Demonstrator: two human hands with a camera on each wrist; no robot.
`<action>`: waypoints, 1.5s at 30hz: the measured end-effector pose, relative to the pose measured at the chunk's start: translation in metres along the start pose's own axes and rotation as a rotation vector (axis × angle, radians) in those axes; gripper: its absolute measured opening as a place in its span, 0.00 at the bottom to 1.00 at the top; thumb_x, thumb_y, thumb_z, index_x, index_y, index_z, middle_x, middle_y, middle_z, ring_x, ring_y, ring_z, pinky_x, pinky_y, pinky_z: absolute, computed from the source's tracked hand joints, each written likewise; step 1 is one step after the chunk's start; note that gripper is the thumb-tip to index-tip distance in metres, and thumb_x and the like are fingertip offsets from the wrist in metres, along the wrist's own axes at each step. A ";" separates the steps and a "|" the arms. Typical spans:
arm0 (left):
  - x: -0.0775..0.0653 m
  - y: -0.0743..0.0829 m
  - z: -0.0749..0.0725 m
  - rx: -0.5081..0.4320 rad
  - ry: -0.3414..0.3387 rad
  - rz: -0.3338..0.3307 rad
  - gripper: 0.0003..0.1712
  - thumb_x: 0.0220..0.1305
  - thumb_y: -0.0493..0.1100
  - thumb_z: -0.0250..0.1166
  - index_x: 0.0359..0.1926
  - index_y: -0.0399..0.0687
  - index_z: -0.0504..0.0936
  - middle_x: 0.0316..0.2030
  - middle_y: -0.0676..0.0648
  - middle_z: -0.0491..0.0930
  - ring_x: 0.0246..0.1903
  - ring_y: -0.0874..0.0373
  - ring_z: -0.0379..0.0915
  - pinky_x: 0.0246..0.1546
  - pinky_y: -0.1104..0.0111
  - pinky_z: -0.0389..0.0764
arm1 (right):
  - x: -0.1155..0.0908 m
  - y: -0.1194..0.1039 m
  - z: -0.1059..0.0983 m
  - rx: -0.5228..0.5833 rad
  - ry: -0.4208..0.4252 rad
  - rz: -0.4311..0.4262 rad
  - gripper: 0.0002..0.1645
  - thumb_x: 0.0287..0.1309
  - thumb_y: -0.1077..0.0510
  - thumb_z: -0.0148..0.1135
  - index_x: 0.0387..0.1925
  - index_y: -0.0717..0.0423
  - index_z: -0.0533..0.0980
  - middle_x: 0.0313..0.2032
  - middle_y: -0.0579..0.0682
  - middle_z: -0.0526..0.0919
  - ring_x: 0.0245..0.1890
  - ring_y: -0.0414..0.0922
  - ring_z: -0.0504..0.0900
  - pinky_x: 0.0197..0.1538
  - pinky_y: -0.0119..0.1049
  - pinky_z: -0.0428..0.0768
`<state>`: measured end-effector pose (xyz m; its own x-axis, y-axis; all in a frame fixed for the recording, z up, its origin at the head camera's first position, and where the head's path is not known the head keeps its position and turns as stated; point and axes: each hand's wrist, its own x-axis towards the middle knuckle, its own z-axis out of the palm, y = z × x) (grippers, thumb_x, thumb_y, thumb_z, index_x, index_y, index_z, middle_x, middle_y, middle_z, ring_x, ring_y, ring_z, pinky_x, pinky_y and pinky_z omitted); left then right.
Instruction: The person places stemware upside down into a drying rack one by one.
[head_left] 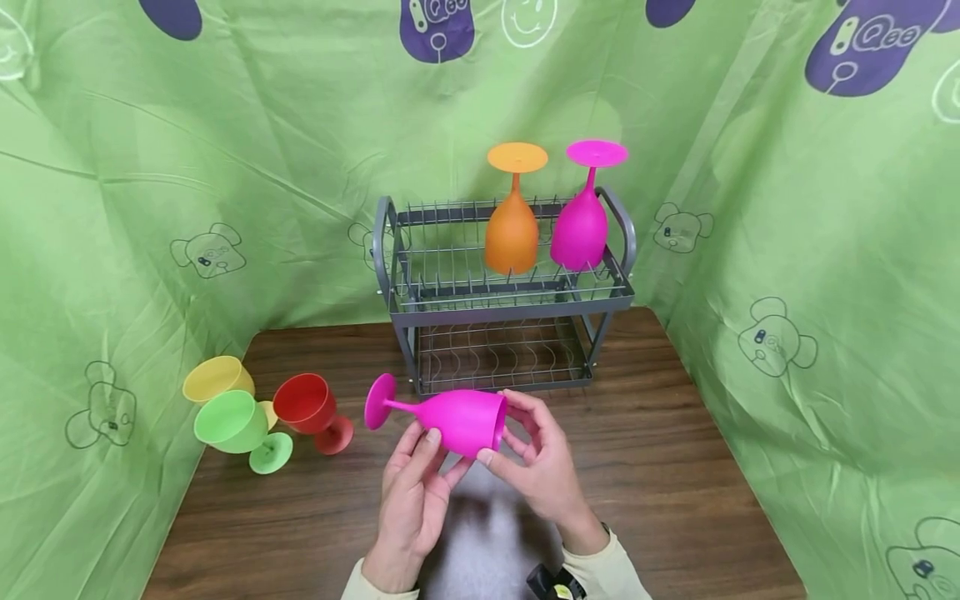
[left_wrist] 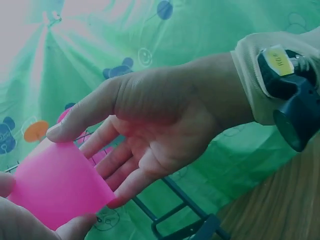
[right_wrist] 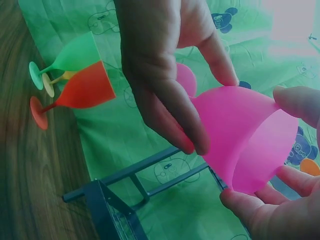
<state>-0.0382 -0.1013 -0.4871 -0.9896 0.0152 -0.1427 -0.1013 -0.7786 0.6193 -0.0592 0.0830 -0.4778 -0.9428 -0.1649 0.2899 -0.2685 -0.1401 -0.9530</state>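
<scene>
Magenta, smooth and seemingly plastic, a stemmed goblet (head_left: 459, 421) lay sideways in mid-air above the brown wooden table (head_left: 675, 467). I saw the left hand (head_left: 414, 496), partly curled, pinching the bowl near the stem; the right hand (head_left: 542, 467) pinched its rim, thumb opposite fingers. I judged it light, stiff, slightly slippery and unlikely to shatter; the rounded bowl seemed the surest hold, the thin stem the weakest. Beyond, leftward, stood red (head_left: 303, 404), pale-green (head_left: 230, 421) and yellow (head_left: 213, 379) plastic-looking goblets. Farther back, a grey metal two-tier rack (head_left: 517, 311) held upturned orange (head_left: 512, 237) and magenta (head_left: 580, 231) ones.
</scene>
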 end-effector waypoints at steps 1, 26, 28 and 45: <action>0.000 0.000 0.000 0.000 0.004 0.003 0.19 0.81 0.37 0.56 0.68 0.50 0.75 0.60 0.51 0.80 0.59 0.57 0.81 0.61 0.47 0.84 | 0.000 0.001 0.001 0.003 -0.002 -0.009 0.44 0.56 0.69 0.77 0.72 0.56 0.67 0.71 0.60 0.70 0.70 0.53 0.75 0.68 0.44 0.80; 0.008 0.005 0.001 0.012 -0.085 0.069 0.23 0.78 0.32 0.55 0.70 0.48 0.69 0.60 0.51 0.80 0.57 0.56 0.82 0.57 0.51 0.87 | -0.001 -0.001 0.001 -0.001 -0.029 -0.065 0.45 0.56 0.71 0.75 0.73 0.58 0.65 0.72 0.65 0.69 0.69 0.52 0.76 0.67 0.42 0.82; 0.008 0.008 0.003 0.030 -0.080 0.093 0.25 0.77 0.31 0.56 0.71 0.46 0.68 0.60 0.50 0.79 0.57 0.55 0.82 0.55 0.51 0.88 | 0.001 -0.003 -0.002 -0.019 -0.042 -0.082 0.45 0.56 0.71 0.75 0.73 0.59 0.66 0.72 0.65 0.70 0.69 0.51 0.76 0.68 0.42 0.82; 0.015 0.052 0.026 0.339 0.016 0.365 0.36 0.64 0.19 0.64 0.72 0.34 0.71 0.58 0.40 0.80 0.56 0.52 0.83 0.52 0.57 0.89 | 0.013 -0.028 -0.045 -0.222 0.045 -0.164 0.40 0.55 0.76 0.72 0.70 0.67 0.70 0.69 0.54 0.77 0.68 0.42 0.77 0.66 0.41 0.84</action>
<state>-0.0605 -0.1257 -0.4367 -0.9654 -0.2319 0.1195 0.2209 -0.4833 0.8471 -0.0730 0.1281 -0.4515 -0.8895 -0.1140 0.4426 -0.4506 0.0571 -0.8909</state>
